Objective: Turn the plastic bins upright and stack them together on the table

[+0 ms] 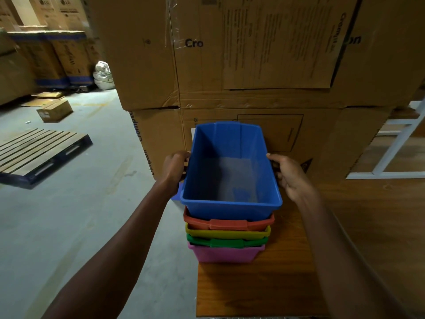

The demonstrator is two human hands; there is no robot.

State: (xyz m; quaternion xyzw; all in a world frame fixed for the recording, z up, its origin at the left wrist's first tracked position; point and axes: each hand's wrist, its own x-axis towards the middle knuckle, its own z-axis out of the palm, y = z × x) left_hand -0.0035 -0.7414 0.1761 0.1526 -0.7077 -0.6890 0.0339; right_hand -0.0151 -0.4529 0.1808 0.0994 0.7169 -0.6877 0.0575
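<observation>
I am holding a blue bin (pixel 231 171) upright by its two long sides, its open mouth facing up toward me. My left hand (pixel 174 168) is curling over the left rim, fingers hooking the edge; my right hand (pixel 288 177) is wrapping the right rim the same way, thumb lying along the top. Each grip is closing on that bin.

The blue bin is sitting on top of a nested stack: a red bin (pixel 228 223) directly under it, then a yellow bin (pixel 227 233), a green bin (pixel 226 242) and a pink bin (pixel 226 253) at the bottom. Only the near rims and handles of the lower ones are showing. I cannot tell whether the blue bin is fully seated in the red one.

The stack is standing on a wooden surface (pixel 287 272), close to its left edge, which is dropping off to a grey concrete floor (pixel 92 203). Bare wood is stretching to the right of the stack and toward me at the near side.

Just beyond the far end of the bins, a wall of stacked cardboard boxes (pixel 253 65) is rising close behind them. Far left on the floor, a wooden pallet (pixel 39 153) is lying flat, well apart from the surface, with a small carton (pixel 54 110) farther back. At far right, a white frame (pixel 395 148) is standing.
</observation>
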